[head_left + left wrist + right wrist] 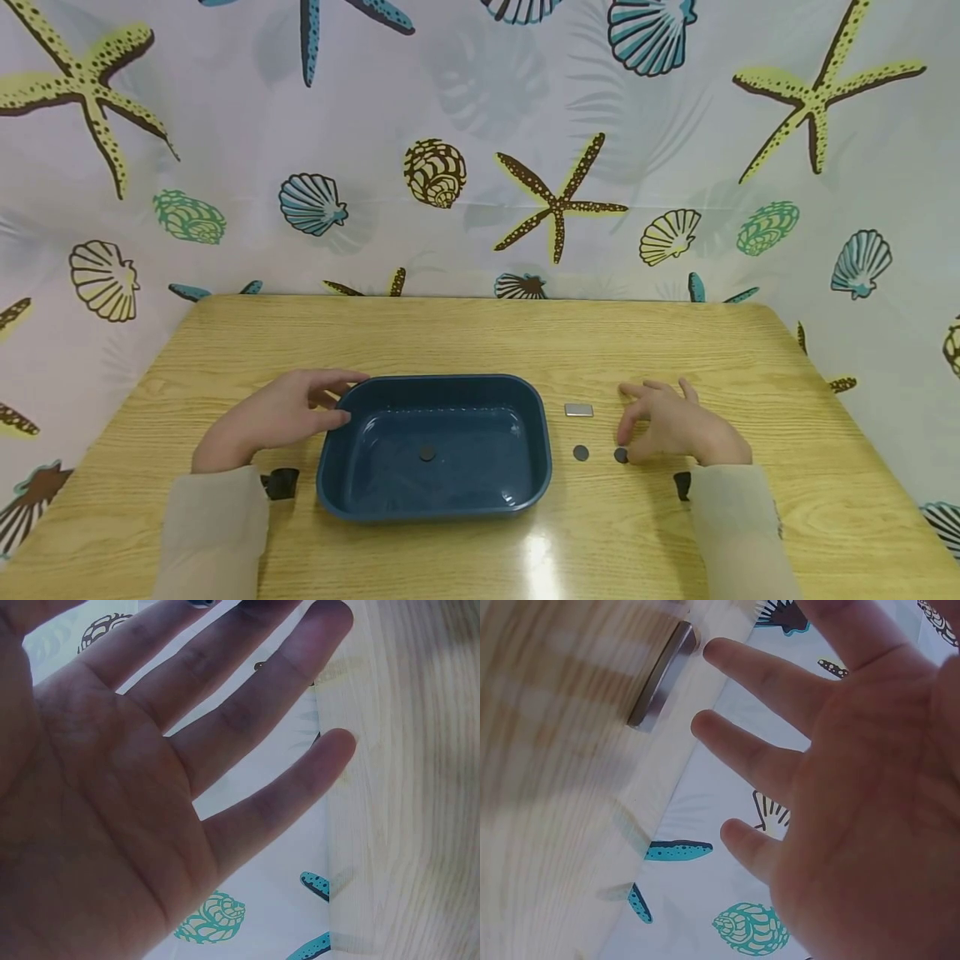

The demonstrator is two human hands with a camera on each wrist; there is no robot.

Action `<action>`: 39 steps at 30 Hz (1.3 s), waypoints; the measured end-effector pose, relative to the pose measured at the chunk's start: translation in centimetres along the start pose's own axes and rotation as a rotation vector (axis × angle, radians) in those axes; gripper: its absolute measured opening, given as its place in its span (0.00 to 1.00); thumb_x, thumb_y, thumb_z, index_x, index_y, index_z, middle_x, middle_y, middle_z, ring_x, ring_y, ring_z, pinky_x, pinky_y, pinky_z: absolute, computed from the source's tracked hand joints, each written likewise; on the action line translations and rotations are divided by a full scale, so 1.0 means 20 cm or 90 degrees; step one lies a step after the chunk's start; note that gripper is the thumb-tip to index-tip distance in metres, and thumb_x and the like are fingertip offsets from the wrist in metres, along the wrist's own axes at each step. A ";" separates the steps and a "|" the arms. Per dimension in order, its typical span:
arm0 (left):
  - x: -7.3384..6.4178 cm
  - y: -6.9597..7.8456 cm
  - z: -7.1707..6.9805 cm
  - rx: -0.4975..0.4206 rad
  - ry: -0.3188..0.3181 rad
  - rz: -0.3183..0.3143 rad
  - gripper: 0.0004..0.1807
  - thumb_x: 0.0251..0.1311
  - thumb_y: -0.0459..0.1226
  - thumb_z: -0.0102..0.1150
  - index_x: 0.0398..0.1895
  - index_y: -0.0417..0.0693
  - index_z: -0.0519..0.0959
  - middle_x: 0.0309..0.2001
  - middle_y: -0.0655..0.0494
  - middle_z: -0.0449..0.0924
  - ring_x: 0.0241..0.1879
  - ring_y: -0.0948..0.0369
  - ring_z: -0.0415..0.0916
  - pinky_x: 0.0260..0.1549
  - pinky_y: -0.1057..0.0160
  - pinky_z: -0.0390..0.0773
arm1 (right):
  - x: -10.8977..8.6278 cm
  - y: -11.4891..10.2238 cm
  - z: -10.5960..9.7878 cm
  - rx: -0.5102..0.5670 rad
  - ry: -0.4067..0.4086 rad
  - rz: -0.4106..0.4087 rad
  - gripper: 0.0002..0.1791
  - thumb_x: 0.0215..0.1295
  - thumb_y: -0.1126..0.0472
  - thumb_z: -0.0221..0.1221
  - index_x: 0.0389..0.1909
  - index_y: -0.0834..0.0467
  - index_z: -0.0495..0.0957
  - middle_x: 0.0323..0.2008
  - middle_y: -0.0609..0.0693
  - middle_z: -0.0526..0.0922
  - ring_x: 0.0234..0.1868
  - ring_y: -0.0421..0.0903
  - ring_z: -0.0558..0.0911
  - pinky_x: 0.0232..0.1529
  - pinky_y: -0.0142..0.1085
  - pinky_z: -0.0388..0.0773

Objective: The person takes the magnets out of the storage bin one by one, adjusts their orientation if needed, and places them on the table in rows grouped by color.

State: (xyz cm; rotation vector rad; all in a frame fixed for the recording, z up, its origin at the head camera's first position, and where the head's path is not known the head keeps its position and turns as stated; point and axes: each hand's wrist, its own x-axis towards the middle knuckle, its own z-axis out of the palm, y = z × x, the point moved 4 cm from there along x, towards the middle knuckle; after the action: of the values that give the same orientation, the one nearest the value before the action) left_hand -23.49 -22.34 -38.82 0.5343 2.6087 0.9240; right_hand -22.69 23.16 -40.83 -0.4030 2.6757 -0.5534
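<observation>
A dark blue rectangular tub stands on the wooden table, and a small dark round disc lies on its floor. My left hand is at the tub's back left corner, thumb and fingertips right at the rim; its fingers look straight in the left wrist view. To the right of the tub, my right hand pinches another dark disc between thumb and index finger, close to the table. Its other fingers stay spread. Thumb and index tip are out of the right wrist view.
A third dark disc lies between the tub and my right hand. Behind it is a small silver rectangular bar, also in the right wrist view. A cloth with starfish and shells hangs behind the table.
</observation>
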 end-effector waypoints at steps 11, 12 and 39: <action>0.00 0.00 0.00 0.004 -0.002 0.004 0.30 0.68 0.36 0.62 0.72 0.43 0.71 0.62 0.36 0.80 0.56 0.43 0.82 0.48 0.51 0.85 | 0.00 0.03 -0.01 0.032 0.020 -0.012 0.11 0.52 0.57 0.76 0.37 0.43 0.88 0.76 0.63 0.67 0.80 0.69 0.55 0.74 0.73 0.26; 0.00 0.00 0.00 0.003 -0.003 0.003 0.30 0.68 0.36 0.62 0.73 0.43 0.71 0.62 0.36 0.80 0.56 0.43 0.82 0.48 0.51 0.85 | 0.00 0.03 -0.02 0.038 0.023 -0.015 0.11 0.53 0.57 0.76 0.38 0.44 0.88 0.76 0.63 0.67 0.80 0.69 0.56 0.74 0.73 0.26; 0.00 0.00 0.00 -0.003 -0.005 0.004 0.30 0.68 0.37 0.62 0.73 0.43 0.71 0.61 0.36 0.80 0.56 0.43 0.83 0.43 0.58 0.83 | -0.01 -0.04 -0.08 0.051 0.094 -0.080 0.29 0.57 0.54 0.75 0.61 0.53 0.82 0.76 0.63 0.66 0.77 0.68 0.62 0.74 0.72 0.31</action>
State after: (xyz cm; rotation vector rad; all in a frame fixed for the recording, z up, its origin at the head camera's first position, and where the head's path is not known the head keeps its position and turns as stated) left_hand -23.53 -22.41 -38.84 0.5431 2.5994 0.9275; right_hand -23.01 23.06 -39.05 -0.5290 2.7710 -0.7513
